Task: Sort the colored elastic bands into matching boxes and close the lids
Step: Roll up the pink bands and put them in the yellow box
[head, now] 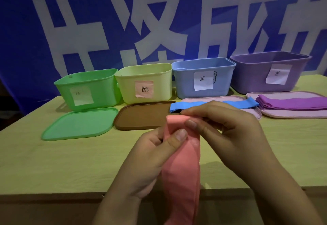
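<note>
Blue box [203,77]: white paper label [203,80], handwritten 蓝. Yellow box [144,83], just left of blue box: pink label [144,89], handwritten 粉. Green box [86,88], far left: white label, faint marks, illegible. Purple box [269,70], right of blue box: label unclear. Backdrop banner [159,21]: lg white chars, cropped; 成 legible.

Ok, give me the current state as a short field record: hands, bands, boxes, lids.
left hand: pinches the pink band near its top
right hand: grips the band's top edge
blue bands: stacked on a pink lid
purple bands: stacked on the far-right pink lid
boxes: green box, yellow box, blue box, purple box, all open
other lids: green lid, brown lid, flat on the table
</note>
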Available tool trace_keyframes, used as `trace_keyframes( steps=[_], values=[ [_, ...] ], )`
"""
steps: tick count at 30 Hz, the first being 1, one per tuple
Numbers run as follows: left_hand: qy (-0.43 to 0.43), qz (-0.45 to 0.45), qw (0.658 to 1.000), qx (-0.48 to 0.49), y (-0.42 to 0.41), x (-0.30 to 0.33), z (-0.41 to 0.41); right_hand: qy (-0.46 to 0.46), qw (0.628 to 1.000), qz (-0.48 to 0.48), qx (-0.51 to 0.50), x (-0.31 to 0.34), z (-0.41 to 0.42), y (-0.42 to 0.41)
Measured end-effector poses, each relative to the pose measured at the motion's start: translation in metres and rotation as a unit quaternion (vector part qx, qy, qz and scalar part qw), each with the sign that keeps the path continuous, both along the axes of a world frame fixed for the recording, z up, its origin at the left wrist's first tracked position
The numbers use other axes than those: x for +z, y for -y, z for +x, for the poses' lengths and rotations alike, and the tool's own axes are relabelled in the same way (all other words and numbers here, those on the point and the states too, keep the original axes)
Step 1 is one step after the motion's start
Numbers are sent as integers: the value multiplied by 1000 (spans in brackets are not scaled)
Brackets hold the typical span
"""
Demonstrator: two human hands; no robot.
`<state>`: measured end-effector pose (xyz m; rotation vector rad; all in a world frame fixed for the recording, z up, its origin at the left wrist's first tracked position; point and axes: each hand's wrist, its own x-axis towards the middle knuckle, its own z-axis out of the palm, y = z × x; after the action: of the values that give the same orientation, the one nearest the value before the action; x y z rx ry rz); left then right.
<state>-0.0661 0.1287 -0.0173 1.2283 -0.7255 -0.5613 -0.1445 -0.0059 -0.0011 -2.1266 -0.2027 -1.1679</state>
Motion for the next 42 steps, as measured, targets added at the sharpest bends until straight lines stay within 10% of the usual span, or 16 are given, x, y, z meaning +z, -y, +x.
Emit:
trace_keyframes(
  steps=[7,23,34,42],
  values=[
    [174,20,980,94,4,-8,-11,57,994,-43,-80,-7,2,-4],
    [133,6,982,136,-1,-7,-14,48,996,-75,-32,-7,-1,-11],
    [88,-33,993,69,-8,0,-17,-115,975,138,131,4,-14,-13],
    [102,-12,993,64,-8,-5,-16,-94,991,66,70,-4,-10,-8]
  ],
)
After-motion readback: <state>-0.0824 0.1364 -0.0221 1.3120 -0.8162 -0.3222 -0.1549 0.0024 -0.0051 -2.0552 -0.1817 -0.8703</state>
